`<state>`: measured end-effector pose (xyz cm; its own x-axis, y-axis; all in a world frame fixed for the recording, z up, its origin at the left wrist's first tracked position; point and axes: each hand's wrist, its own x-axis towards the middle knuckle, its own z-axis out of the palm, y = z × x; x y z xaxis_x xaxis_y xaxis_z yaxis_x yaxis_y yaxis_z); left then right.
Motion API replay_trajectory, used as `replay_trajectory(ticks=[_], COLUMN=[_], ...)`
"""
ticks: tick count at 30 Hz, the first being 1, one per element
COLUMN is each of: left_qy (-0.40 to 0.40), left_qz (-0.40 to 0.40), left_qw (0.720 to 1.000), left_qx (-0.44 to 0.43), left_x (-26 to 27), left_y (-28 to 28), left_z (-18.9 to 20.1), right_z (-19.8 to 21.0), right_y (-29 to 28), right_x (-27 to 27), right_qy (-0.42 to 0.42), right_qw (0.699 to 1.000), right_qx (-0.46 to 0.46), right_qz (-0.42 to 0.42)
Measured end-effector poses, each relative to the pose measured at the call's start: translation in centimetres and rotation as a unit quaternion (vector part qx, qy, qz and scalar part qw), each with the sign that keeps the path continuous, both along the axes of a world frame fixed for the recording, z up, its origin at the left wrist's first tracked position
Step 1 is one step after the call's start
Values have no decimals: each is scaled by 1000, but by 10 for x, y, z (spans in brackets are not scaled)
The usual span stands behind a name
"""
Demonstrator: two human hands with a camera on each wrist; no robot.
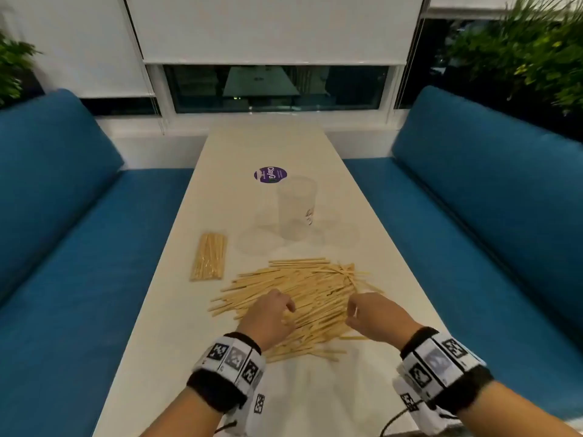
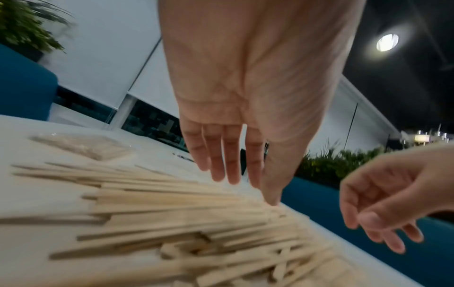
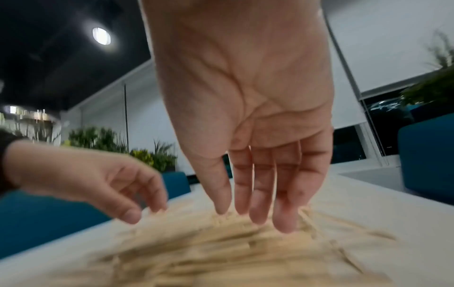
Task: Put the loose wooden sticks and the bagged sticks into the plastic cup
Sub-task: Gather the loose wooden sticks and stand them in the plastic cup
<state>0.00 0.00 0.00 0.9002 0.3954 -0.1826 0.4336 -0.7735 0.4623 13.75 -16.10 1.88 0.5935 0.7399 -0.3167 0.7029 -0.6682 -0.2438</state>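
Our left hand point(image 1: 268, 313) and right hand point(image 1: 372, 316) hover empty, fingers relaxed, over the loose wooden sticks point(image 1: 303, 298). Light, stiff and slippery, we judge; grasp mid-length. The plastic cup point(image 1: 295, 209) stands at twelve o'clock.

Loose wooden sticks point(image 1: 303, 294) fanned flat; bagged sticks point(image 1: 209, 256) (left); clear plastic cup point(image 1: 296, 212) upright.

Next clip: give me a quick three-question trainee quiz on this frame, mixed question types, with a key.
1. True or false: the plastic cup already holds some loose sticks.
2. Multiple choice. The bagged sticks lie: A) inside the cup; B) on the table, left of the loose pile; C) in the right hand.
3. Fill in: the left hand and the right hand are both over the ____ sticks, fingers extended, gripping nothing.

Key: 1 false, the cup stands upright and empty; 2 B; 3 loose.
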Motion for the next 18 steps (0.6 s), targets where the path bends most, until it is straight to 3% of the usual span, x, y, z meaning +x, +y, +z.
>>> replay_trajectory(ticks=[7, 10, 18], left_qy=[88, 80, 12], left_qz=[31, 40, 39], left_qw=[994, 992, 998], left_qx=[62, 84, 57], left_x=[32, 33, 23], left_y=[-7, -2, -2], left_z=[-21, -24, -25], right_z=[-33, -41, -38], right_y=[19, 28, 37], right_x=[6, 3, 2], right_qy=[-75, -108, -224], right_qw=[990, 978, 956], right_qx=[47, 40, 27], right_qz=[111, 173, 188])
